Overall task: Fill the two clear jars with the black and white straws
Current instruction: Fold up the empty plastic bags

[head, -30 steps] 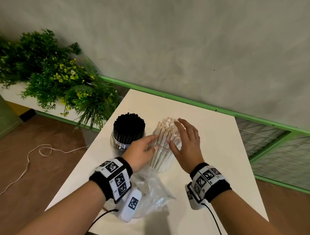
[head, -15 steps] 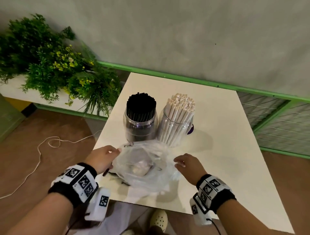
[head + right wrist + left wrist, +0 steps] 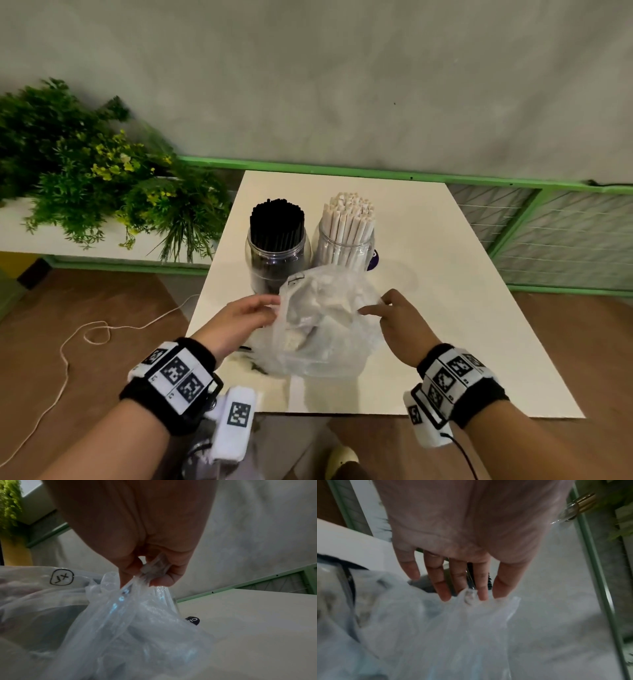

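white table (image 3: 462, 308): both hands pinch the plastic bag (image 3: 325, 325).

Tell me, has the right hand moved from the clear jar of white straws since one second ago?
Yes. The right hand has come back toward the near table edge, away from the clear jar of white straws, and now pinches the crumpled clear plastic bag.

**Grey wall, green rail, brown floor**

We see a white worktop (image 3: 445, 274) set against a mottled grey wall (image 3: 342, 85), with a green rail (image 3: 342, 171) along the wall's foot. Leafy plants (image 3: 85, 178) with yellow flowers fill a white ledge at left. A pale cord (image 3: 85, 337) loops across the brown floor (image 3: 51, 325).
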Demonstrator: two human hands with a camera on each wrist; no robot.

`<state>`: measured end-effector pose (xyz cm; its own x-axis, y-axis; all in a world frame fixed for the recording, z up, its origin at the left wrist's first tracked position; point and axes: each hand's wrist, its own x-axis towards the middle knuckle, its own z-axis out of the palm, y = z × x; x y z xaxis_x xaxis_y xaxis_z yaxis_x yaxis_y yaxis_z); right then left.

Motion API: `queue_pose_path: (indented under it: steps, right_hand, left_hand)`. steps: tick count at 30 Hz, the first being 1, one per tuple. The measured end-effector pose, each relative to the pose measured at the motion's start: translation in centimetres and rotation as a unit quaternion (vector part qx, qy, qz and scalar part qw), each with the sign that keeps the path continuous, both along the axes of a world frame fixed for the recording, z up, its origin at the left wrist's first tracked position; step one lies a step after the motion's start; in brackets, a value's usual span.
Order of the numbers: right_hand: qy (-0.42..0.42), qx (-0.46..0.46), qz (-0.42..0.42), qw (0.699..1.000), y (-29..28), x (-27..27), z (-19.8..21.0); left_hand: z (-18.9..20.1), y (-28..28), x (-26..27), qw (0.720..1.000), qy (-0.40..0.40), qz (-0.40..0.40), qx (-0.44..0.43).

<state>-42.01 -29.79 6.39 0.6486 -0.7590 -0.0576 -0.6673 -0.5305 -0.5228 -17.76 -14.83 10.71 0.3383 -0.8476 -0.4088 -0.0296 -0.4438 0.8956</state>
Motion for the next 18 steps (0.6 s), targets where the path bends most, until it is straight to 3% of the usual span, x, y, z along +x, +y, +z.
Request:
queue_pose_path:
  steps: [4,6,8,11,13,15,18]
  right_hand:
    - [-0.054,-0.035,-0.058,0.996,0.1,-0.1,1.6]
    - [-0.039,-0.059,-0.074,0.995,-0.5,-0.3,2.4]
    - [0.023,-0.093,-0.083,0.992,-1.3,-0.7,3.3]
    - [0.049,-0.168,-0.089,0.981,-3.3,-2.0,4.3]
    - [0.039,-0.215,-0.069,0.973,-4.3,-2.6,4.7]
    - [0.024,-0.244,-0.048,0.968,-5.4,-2.8,5.1]
    - [-0.046,-0.194,-0.032,0.979,-7.1,-3.1,6.3]
  left_hand:
    - [-0.2,-1.4,-1.6,0.998,-0.001,0.036,-0.046]
    - [0.0,-2.3,-2.3,0.995,-0.044,0.046,-0.078]
    - [0.7,-2.9,-2.3,0.983,-0.138,0.039,-0.117]
    - [2.2,-3.1,-1.0,0.914,-0.396,0.024,-0.087]
    - [3.0,-3.2,-0.2,0.865,-0.501,-0.005,-0.041]
    - [3.4,-3.5,0.1,0.843,-0.538,-0.014,-0.012]
    - [4.0,-4.0,0.1,0.852,-0.523,-0.029,0.0]
